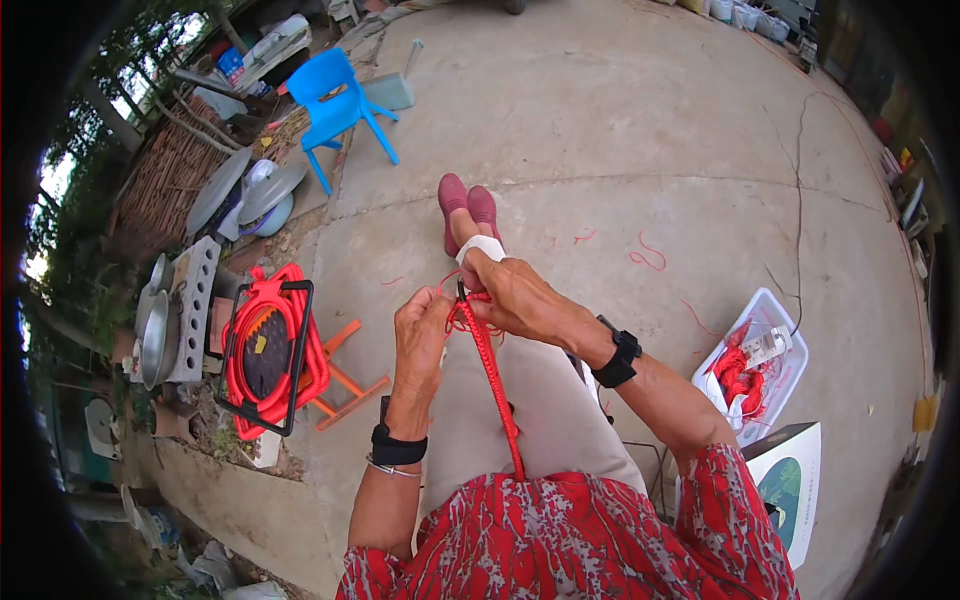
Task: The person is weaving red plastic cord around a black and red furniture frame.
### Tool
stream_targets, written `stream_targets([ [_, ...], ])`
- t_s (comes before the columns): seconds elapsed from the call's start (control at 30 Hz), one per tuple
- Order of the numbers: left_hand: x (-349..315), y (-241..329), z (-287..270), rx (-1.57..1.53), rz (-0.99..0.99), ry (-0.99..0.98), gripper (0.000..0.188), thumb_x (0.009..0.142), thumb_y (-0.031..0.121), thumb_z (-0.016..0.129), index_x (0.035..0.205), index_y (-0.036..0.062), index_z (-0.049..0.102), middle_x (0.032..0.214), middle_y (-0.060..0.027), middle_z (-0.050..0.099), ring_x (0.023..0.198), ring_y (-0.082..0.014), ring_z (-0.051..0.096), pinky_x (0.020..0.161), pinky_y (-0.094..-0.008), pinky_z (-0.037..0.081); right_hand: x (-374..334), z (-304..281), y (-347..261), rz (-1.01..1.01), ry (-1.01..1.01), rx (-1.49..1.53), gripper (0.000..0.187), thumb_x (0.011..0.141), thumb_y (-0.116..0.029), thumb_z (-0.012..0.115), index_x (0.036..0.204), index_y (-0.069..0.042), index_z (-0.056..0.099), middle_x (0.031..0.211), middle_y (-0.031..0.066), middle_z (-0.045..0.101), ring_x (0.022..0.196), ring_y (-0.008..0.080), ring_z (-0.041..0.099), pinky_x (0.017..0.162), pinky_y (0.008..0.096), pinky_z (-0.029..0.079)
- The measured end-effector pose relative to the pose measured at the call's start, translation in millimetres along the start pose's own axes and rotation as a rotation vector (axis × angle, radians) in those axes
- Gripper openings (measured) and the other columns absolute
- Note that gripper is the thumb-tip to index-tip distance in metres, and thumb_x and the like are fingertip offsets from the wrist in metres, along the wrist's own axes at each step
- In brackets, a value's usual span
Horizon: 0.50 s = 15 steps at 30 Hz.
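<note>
A braided red cord runs from my lap up to my two hands, above my outstretched legs. My right hand is closed round the cord's upper end, where loose thin red strands hang in loops. To its left, my left hand has thumb and fingertips pinched together at a thin red strand. A small dark tip stands up at the cord's end between the hands. Its kind is too small to tell, and my fingers hide part of the cord's end.
Thick red rope hangs in coils on a black-framed stand at left. A blue chair stands at far left. At right are a white plastic basket with red cord and a white box. Red scraps lie on the concrete.
</note>
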<state>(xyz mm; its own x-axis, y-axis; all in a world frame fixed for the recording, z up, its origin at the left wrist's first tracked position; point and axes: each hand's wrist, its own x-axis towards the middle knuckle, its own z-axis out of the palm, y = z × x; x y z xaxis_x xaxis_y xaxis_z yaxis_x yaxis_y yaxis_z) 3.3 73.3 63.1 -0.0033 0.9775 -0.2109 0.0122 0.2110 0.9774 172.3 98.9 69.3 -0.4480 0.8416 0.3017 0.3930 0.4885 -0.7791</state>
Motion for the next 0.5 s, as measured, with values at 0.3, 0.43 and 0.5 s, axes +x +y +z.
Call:
stream_targets([
  [0.3, 1.5, -10.4, -3.6, -0.283, 0.198, 0.172, 0.017, 0.092, 0.015, 0.059, 0.078, 0.0059, 0.056, 0.068, 0.0057, 0.051, 0.058, -0.0014, 0.036, 0.050, -0.0204, 0.029, 2.8, -24.2, -17.2, -0.214, 0.058, -0.082, 0.021, 0.076, -0.002, 0.067, 0.089, 0.000, 0.050, 0.088, 0.0186, 0.057, 0.084, 0.0345, 0.057, 0.070, 0.0421, 0.045],
  [0.43, -7.2, -0.9, -2.5, -0.203, 0.276, 0.205, 0.019, 0.093, 0.017, 0.058, 0.079, 0.0056, 0.055, 0.067, 0.0061, 0.049, 0.058, -0.0011, 0.035, 0.050, -0.0204, 0.029, 12.3, -17.2, -27.7, -0.331, 0.120, -0.209, 0.017, 0.076, -0.011, 0.071, 0.088, -0.001, 0.063, 0.091, 0.0135, 0.058, 0.094, 0.0307, 0.051, 0.077, 0.0406, 0.042],
  [0.5, -15.2, 12.9, 5.7, -0.113, 0.364, 0.190, 0.020, 0.094, 0.020, 0.057, 0.079, 0.0056, 0.054, 0.067, 0.0068, 0.046, 0.058, -0.0010, 0.033, 0.050, -0.0202, 0.028, 15.7, -8.7, -22.5, -0.318, 0.123, -0.223, 0.018, 0.080, -0.019, 0.069, 0.086, -0.002, 0.066, 0.087, 0.0120, 0.059, 0.093, 0.0301, 0.048, 0.077, 0.0413, 0.039],
])
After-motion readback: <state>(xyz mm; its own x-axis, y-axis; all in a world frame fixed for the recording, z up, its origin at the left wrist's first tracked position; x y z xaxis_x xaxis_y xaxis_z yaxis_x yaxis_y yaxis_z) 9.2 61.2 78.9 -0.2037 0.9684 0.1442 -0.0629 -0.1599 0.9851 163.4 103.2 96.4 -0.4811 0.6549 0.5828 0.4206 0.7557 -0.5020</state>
